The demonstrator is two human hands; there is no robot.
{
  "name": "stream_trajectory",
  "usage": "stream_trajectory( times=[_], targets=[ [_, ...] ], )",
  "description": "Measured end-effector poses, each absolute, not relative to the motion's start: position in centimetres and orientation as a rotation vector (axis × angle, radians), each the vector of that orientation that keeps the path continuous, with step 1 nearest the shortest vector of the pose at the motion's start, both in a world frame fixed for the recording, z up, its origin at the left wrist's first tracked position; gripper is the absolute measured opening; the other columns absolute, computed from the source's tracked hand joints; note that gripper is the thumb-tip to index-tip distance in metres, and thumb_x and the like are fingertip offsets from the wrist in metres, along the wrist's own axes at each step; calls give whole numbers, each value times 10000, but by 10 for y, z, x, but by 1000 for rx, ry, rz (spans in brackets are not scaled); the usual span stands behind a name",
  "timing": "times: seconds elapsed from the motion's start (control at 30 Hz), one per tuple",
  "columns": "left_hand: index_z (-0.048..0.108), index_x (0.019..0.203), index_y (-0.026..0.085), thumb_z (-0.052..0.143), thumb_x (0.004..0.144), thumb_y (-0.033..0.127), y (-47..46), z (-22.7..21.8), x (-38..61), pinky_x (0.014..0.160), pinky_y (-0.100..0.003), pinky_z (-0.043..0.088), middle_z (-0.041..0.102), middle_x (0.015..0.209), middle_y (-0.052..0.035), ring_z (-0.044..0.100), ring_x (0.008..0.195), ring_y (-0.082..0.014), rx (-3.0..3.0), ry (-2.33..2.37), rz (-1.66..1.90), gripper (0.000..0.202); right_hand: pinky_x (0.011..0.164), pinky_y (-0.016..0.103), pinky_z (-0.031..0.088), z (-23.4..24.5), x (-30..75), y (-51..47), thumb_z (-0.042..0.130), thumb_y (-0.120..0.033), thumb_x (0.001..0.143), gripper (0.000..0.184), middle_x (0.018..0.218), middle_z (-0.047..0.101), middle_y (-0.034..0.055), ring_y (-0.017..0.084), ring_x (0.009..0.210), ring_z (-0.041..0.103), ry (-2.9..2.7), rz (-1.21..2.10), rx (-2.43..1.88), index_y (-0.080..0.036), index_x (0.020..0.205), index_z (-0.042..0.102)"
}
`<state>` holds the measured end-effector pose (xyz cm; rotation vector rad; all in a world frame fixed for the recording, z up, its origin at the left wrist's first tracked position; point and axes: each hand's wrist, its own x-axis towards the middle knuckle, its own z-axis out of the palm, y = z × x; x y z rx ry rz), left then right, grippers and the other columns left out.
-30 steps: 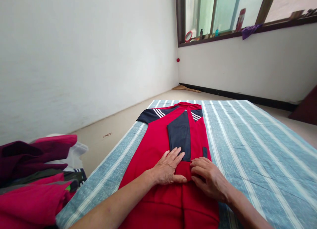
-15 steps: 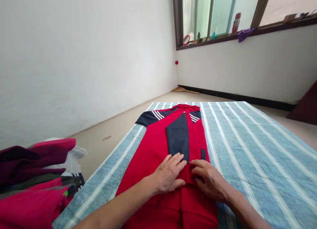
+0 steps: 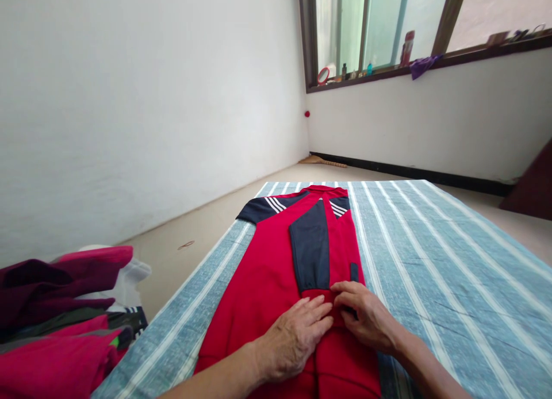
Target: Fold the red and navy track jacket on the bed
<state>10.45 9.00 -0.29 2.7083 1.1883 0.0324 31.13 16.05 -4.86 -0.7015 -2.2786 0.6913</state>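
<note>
A red and navy jacket point(image 3: 263, 272) with white stripes at the shoulders lies on a striped cloth, its collar at the far end. One sleeve point(image 3: 309, 249) is folded in over the body, with a red cuff toward me. My left hand point(image 3: 297, 333) rests flat on the lower part of the jacket, fingers stretched out over the cuff area. At the right edge of the jacket, my right hand point(image 3: 366, 315) has its fingers curled onto the red fabric, near a small dark tab. Its thumb is partly tucked under the fingers.
The blue and white striped cloth point(image 3: 431, 261) covers the surface under the jacket. A heap of clothes point(image 3: 60, 318) sits at the lower left. Beyond are a white wall, a broom point(image 3: 321, 161) on the floor, and a window sill with a purple cloth point(image 3: 422, 66).
My left hand has slid back toward me, uncovering the end of the navy sleeve and its red cuff. My right hand has stayed nearly in place.
</note>
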Motion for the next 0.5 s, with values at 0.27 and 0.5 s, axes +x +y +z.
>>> stream_trajectory(
  times=[0.27, 0.5],
  targets=[
    [443, 1343, 197, 453, 884, 132, 89, 2, 102, 1118, -482, 285, 417, 1457, -60, 324, 1365, -234, 2677, 1152, -20, 464, 916, 359, 436, -51, 312, 161, 444, -31, 735, 268, 1128, 630, 68, 207, 1051, 578, -2247, 733, -702, -204, 822, 629],
    [323, 1436, 190, 524, 921, 314, 86, 8, 97, 1145, -484, 193, 302, 1509, -91, 224, 1403, -244, 2593, 1093, -42, 567, 866, 353, 467, -51, 310, 160, 449, -38, 770, 241, 1063, 635, 69, 204, 999, 591, -2220, 628, -661, -208, 821, 613]
  ],
)
